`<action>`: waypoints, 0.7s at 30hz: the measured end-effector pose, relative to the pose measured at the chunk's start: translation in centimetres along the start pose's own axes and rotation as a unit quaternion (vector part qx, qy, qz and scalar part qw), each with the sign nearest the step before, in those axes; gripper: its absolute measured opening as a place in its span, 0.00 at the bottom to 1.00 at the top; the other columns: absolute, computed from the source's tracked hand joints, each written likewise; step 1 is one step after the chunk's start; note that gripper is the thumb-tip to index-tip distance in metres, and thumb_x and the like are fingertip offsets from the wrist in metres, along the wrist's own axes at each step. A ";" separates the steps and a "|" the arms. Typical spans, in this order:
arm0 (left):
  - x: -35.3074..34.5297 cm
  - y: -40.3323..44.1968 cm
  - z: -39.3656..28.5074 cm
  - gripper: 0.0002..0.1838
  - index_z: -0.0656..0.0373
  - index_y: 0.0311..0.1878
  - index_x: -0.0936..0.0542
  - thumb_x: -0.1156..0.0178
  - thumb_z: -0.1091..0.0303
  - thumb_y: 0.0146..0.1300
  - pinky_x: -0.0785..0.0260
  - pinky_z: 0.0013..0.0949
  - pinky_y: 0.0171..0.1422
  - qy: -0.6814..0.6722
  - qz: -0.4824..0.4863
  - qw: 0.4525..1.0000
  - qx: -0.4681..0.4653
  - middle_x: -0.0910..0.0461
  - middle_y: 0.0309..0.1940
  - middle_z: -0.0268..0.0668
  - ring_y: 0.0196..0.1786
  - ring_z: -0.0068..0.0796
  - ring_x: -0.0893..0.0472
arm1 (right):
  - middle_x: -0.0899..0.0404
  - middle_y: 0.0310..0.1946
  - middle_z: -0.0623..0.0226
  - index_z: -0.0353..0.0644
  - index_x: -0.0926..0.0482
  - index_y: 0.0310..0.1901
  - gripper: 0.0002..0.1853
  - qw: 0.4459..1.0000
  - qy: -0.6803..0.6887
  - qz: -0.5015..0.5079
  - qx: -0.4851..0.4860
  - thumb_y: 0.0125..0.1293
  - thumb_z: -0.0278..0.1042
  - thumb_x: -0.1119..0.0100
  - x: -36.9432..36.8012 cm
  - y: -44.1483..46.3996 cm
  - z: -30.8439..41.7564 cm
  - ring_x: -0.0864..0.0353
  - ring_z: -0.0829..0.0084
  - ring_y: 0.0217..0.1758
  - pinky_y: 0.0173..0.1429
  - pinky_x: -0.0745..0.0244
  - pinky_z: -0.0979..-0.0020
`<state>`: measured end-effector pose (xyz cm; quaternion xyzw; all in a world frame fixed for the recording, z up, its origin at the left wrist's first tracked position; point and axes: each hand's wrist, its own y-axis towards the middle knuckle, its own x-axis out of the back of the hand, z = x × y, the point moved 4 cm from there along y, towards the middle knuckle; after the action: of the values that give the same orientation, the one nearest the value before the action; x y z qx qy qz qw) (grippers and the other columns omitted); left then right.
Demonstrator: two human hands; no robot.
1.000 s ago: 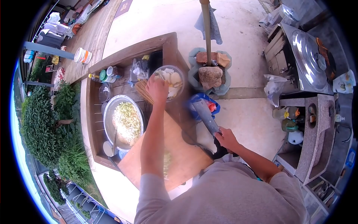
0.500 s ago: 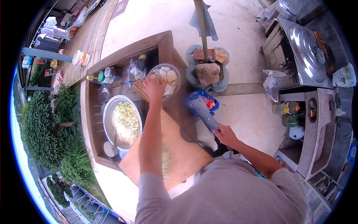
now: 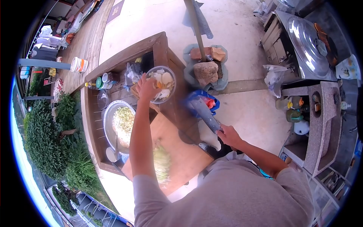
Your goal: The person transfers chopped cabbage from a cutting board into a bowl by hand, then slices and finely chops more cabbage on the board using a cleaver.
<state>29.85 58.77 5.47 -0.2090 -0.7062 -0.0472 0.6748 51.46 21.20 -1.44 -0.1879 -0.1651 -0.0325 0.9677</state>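
Broad grey knife, tilted, round clear tub, pale pieces inside

We observe an outdoor yard in bright daylight. The floor is pale concrete, crossed by a darker strip. At upper left we note a plank deck; below it, dense green shrubs. A wood-framed table stands left of centre. Beyond it, a pole rises from a grey-green base. On the right we find a metal-topped cabinet and, adjacent, a speckled stone unit.
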 end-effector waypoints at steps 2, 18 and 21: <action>0.4 0.1 0.2 0.28 0.45 0.49 0.14 0.21 0.58 0.39 0.47 0.57 0.76 -0.019 -0.024 0.999 -0.014 0.43 0.78 0.46 0.77 0.56 0.41 | 0.21 0.26 0.43 0.35 0.24 0.40 0.12 1.000 0.001 -0.001 0.003 0.70 0.37 0.43 0.2 0.0 0.0 0.20 0.41 0.30 0.34 0.27 0.51; 2.5 -1.2 2.1 0.21 0.64 0.40 0.22 0.22 0.67 0.46 0.25 0.33 0.42 -0.356 -0.058 0.932 -0.039 0.19 0.33 0.40 0.35 0.30 0.18 | 0.19 0.27 0.43 0.34 0.23 0.40 0.13 1.000 -0.004 0.026 0.007 0.70 0.38 0.42 0.0 -0.3 1.1 0.18 0.42 0.31 0.35 0.26 0.52; 3.0 -5.4 1.9 0.20 0.64 0.45 0.23 0.25 0.73 0.50 0.24 0.30 0.41 -0.398 -0.076 0.912 -0.057 0.19 0.30 0.36 0.35 0.24 0.17 | 0.19 0.27 0.43 0.33 0.24 0.39 0.13 1.000 -0.011 0.015 0.012 0.70 0.38 0.42 0.1 -0.9 2.6 0.18 0.41 0.31 0.35 0.26 0.52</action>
<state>26.16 55.18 9.36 -0.1945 -0.9261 -0.0512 0.3191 50.66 21.33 1.16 -0.1793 -0.1734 -0.0135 0.9683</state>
